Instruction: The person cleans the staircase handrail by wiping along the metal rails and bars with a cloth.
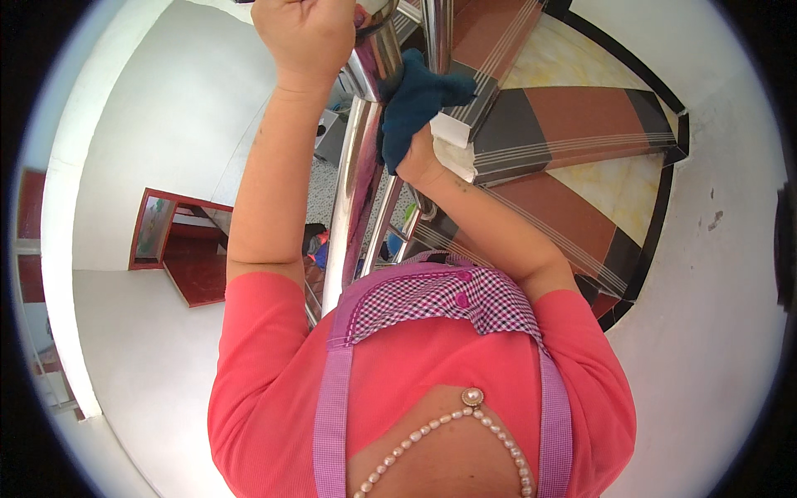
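My left hand (pixel 305 37) is at the top edge, partly cut off, beside the upper end of a shiny metal handrail (pixel 352 168). Its fingers look curled, but whether they hold anything cannot be made out. In my right hand (pixel 420 155) is a dark teal cloth (pixel 417 96), which lies against the right side of the rail near its bend and hides most of the fingers. Below the cloth, slimmer metal balusters (pixel 381 224) run down beside the rail.
Winding stairs (pixel 591 124) with brown, black and marbled treads curve down on the right beside a pale wall (pixel 716 249). Left of the rail is a drop to a lower floor, with a red-framed opening (pixel 180 249) in the wall and coloured items (pixel 317 243) far below.
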Demonstrator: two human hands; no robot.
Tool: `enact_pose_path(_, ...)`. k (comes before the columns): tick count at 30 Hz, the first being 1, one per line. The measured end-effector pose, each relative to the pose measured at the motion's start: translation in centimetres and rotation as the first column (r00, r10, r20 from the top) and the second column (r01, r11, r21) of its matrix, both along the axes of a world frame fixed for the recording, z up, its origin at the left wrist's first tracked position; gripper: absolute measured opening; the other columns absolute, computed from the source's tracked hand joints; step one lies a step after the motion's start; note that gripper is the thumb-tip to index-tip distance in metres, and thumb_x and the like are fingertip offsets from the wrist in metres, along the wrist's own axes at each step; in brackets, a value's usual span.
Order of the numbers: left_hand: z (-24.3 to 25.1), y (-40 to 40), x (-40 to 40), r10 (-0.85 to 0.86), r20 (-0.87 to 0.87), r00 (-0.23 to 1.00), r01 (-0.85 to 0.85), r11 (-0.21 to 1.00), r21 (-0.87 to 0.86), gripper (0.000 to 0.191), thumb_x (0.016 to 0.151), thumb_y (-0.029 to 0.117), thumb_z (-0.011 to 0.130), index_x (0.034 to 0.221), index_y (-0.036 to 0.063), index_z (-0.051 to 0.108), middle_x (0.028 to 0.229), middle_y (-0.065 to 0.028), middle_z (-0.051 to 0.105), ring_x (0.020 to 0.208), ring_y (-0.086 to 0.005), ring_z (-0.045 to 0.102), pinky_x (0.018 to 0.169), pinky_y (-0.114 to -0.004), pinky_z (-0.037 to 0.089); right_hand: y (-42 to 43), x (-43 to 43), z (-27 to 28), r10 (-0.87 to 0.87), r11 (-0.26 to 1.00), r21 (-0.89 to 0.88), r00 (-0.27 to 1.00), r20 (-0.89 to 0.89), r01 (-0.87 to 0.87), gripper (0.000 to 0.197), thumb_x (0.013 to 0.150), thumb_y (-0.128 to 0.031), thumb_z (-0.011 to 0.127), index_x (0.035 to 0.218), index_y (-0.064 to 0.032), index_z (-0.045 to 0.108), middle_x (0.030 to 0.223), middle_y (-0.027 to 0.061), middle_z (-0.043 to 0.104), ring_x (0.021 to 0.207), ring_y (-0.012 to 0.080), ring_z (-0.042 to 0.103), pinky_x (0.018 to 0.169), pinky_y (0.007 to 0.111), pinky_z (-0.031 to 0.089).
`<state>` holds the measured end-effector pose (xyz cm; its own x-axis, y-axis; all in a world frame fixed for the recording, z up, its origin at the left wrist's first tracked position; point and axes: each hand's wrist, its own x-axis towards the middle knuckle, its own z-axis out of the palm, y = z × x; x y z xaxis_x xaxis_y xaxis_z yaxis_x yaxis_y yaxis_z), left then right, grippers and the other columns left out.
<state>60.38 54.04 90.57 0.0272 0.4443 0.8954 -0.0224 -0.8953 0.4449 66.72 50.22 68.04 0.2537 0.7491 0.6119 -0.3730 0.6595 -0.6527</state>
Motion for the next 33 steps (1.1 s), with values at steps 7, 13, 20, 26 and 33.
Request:
enact_pose_path(7, 0.2, -1.0, 1.3, -0.034, 0.000, 0.999, 0.034, 0.998, -0.056, 0.012, 0.090, 0.005, 0.056, 0.095, 0.0001, 0.066, 0.087, 0.0007, 0.061, 0.066, -0.0019, 0.047, 0.059, -0.015, 0.036, -2.8, 1.7, -12.7, -0.416, 0.758, 0.251, 0.150, 0.897, 0.602, 0.045, 0.088, -0.012, 0.046, 0.131, -0.0016, 0.047, 0.136, 0.0271, 0.041, 0.123, 0.0452, 0.040, 0.106, 0.047, 0.029)
enact_pose_path(13, -0.6, -0.3, 0.7, 0.006, 0.006, 1.000, -0.006, 1.000, -0.013, 0.014, 0.091, 0.007, 0.056, 0.097, -0.0005, 0.066, 0.091, -0.0013, 0.063, 0.071, -0.0038, 0.051, 0.063, -0.017, 0.039, -3.7, 0.9, -9.5, -0.095, 0.878, -0.302, 0.754, 0.649, 0.371, 0.057, 0.088, -0.008, 0.045, 0.141, 0.0027, 0.030, 0.137, 0.0242, 0.040, 0.129, 0.0379, 0.037, 0.110, 0.040, 0.026)
enact_pose_path(20, -0.4, 0.5, 0.0, -0.007, -0.026, 1.000, 0.009, 0.997, 0.073, 0.016, 0.093, 0.009, 0.055, 0.098, -0.0020, 0.065, 0.097, -0.0063, 0.064, 0.083, -0.0091, 0.056, 0.074, -0.021, 0.042, -1.2, 2.6, -4.5, -0.221, 0.958, 0.009, 0.716, 0.662, 0.288, 0.062, 0.089, -0.017, 0.050, 0.144, -0.0010, 0.026, 0.143, 0.0240, 0.034, 0.133, 0.0377, 0.030, 0.112, 0.043, 0.020)
enact_pose_path(26, -0.7, 1.1, -0.8, 0.030, -0.033, 0.999, -0.029, 0.998, 0.047, 0.018, 0.092, 0.012, 0.056, 0.100, -0.0019, 0.065, 0.093, -0.0065, 0.065, 0.078, -0.0093, 0.057, 0.066, -0.021, 0.044, -2.0, 1.0, -14.0, -0.086, 0.901, -0.162, 0.530, 0.844, 0.403, 0.047, 0.090, -0.011, 0.045, 0.135, -0.0011, 0.039, 0.140, 0.0244, 0.036, 0.130, 0.0392, 0.033, 0.111, 0.041, 0.023)
enact_pose_path(33, -0.6, 2.5, -2.0, 0.049, -0.006, 0.999, -0.047, 0.986, 0.161, 0.019, 0.091, 0.005, 0.054, 0.097, -0.0033, 0.069, 0.094, -0.0063, 0.068, 0.076, -0.0063, 0.055, 0.071, -0.018, 0.043, -4.4, 0.1, -11.4, -0.091, 0.941, -0.149, 0.654, 0.751, 0.303, 0.045, 0.084, -0.012, 0.047, 0.128, -0.0024, 0.050, 0.138, 0.0284, 0.040, 0.129, 0.0459, 0.034, 0.112, 0.049, 0.021)
